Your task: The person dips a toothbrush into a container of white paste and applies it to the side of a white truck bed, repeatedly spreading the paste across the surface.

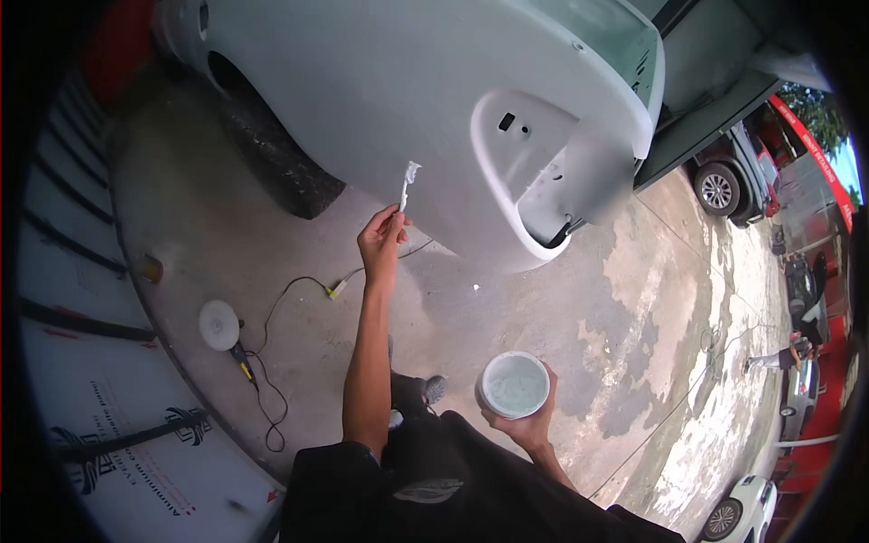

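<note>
My left hand is raised toward the car body, with the fingers pinched round a slim stick coated in white stuff at its top. The stick's tip overlaps the lower side of the car body, which is matt white and has a tail-light recess. Lower down, my right hand grips a round white tub from the side and below. Pale paste or liquid shows inside the tub, its mouth facing up.
A sander or polisher with a round white pad lies on the concrete floor, its cable looping nearby. Wrapped panels line the left side. A small cup stands beside them. Parked cars and a person are far right.
</note>
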The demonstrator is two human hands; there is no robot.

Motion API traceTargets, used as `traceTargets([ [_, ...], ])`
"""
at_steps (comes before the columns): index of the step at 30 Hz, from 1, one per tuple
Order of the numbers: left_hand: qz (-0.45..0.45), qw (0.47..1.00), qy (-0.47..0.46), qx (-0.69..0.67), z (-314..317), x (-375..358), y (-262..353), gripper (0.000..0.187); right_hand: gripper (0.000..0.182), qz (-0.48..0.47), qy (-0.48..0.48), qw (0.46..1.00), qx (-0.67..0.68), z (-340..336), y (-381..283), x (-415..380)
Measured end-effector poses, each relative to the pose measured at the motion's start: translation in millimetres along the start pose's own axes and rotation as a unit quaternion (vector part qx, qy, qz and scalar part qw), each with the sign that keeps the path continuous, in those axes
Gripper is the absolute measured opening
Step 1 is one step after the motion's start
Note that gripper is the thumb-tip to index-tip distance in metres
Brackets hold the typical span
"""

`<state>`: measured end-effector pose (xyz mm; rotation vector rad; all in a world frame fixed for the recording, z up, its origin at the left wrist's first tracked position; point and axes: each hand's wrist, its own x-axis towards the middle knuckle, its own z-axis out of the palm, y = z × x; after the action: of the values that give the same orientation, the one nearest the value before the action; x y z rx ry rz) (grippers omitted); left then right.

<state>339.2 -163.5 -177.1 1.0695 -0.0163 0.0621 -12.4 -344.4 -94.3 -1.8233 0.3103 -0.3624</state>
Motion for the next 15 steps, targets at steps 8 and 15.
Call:
traceTargets([
  [8,0.04,0.976,0.175,-0.122,31,78,-51,0.026,0.119,0.064,-0.045,0.996,-0.033,-16,21,-8],
  [15,0.151,0.988,0.013,-0.03,27,27,-77,0.013,0.121,0.088,-0.021,0.994,-0.06,-9,28,9],
])
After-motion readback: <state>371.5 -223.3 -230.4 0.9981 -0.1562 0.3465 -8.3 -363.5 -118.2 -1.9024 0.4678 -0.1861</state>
